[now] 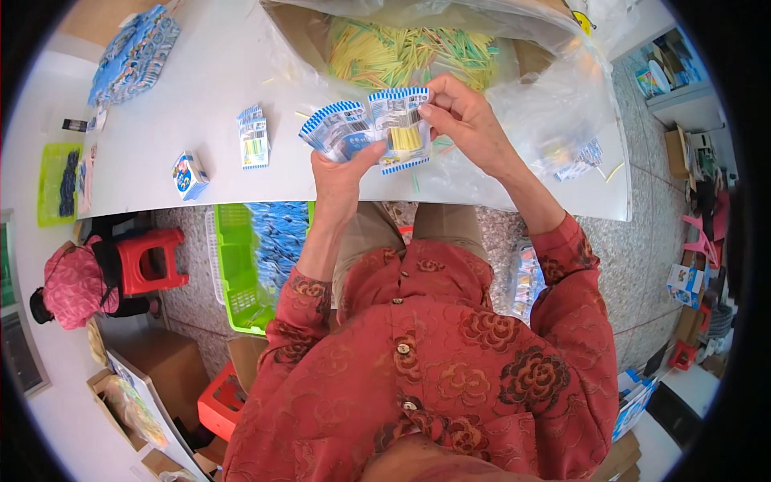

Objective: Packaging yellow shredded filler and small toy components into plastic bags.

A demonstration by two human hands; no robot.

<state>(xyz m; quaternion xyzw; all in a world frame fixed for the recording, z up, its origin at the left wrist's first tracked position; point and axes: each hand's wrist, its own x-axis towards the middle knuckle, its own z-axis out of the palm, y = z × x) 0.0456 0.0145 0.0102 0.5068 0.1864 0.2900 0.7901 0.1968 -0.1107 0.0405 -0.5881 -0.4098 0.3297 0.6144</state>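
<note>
My left hand is closed around a fanned bunch of blue-and-white packets, with its thumb pressing across the front. Beside that bunch, a clear-fronted packet with short yellow sticks inside spreads to the right. The thumb and fingers of my right hand pinch this packet at its upper right corner. Just beyond both hands, a plastic-lined cardboard box holds a heap of loose yellow and green sticks. Left of my hands, a similar packet and a small blue-and-white box rest on the white table.
A pile of blue packets lies at the table's far left. More packets lie by the plastic liner on the right. Below the table edge stands a green basket beside blue packets. A red stool and a person in pink are at left.
</note>
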